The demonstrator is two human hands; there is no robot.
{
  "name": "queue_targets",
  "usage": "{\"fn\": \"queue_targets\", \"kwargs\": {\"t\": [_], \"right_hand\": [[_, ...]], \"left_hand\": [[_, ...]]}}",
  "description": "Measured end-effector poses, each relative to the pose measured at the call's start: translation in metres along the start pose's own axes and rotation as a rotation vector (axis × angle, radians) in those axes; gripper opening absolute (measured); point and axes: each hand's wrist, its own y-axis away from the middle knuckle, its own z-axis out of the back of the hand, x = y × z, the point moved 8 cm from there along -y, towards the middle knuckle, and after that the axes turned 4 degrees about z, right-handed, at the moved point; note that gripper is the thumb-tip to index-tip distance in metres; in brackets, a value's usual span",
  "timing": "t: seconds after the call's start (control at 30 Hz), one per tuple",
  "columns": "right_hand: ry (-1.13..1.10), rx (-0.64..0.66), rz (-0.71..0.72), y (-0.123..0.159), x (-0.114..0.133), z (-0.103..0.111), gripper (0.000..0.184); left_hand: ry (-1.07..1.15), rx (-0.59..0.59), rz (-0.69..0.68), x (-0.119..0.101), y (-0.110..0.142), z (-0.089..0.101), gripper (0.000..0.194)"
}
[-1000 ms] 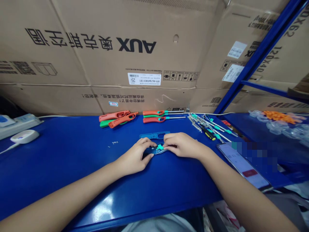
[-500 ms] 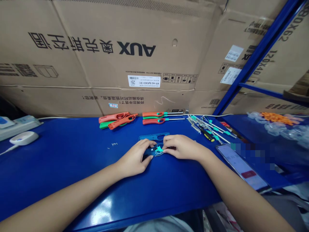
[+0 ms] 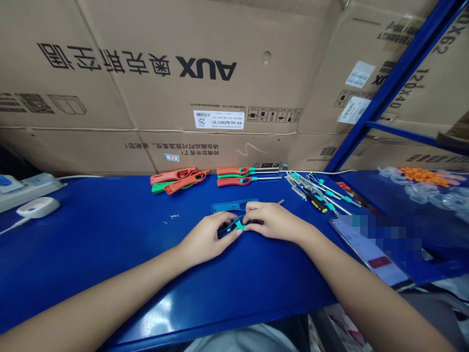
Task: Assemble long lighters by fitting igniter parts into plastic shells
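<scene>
A white charger [image 3: 37,207] sits at the left edge. Just below mid-frame, the left hand [image 3: 205,239] curls its fingers and thumb closed around a blue shell [image 3: 230,225]. A green piece [image 3: 239,225] shows at the shell, nipped by the right hand [image 3: 273,220], thumb and forefinger nearly together. Rods [image 3: 329,193] lie right of centre, a phone [image 3: 361,247] lower right.

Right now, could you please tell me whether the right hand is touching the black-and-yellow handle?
Apart: the head view shows a strip of blue tabletop between the right hand and the black-and-yellow handle.
</scene>
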Motion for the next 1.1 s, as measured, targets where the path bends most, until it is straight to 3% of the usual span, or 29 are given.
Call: {"fn": "queue_targets", "kwargs": {"t": [0.3,0.43,0.57,0.83,1.0,1.1], "right_hand": [[-0.002,-0.062,-0.071,0.002,0.002,0.014,0.037],[0.030,-0.019,-0.021,0.002,0.000,0.008,0.030],[0.060,0.006,0.029,0.002,0.002,0.004,0.034],[-0.038,0.079,-0.065,0.005,-0.008,0.005,0.037],[-0.070,0.036,-0.078,0.010,-0.010,0.015,0.038],[-0.067,-0.033,-0.060,0.011,-0.005,0.021,0.028]], "left_hand": [[0.004,-0.029,0.023,0.004,-0.001,0.003,0.015],[-0.008,-0.026,0.018,0.005,-0.002,0.004,0.012],[-0.029,-0.020,0.011,0.006,-0.002,0.004,0.010],[-0.188,-0.066,-0.085,-0.002,0.001,0.010,0.016],[-0.229,-0.095,-0.089,-0.004,0.002,0.013,0.019],[-0.246,-0.065,-0.100,-0.008,0.004,0.013,0.015]]}}
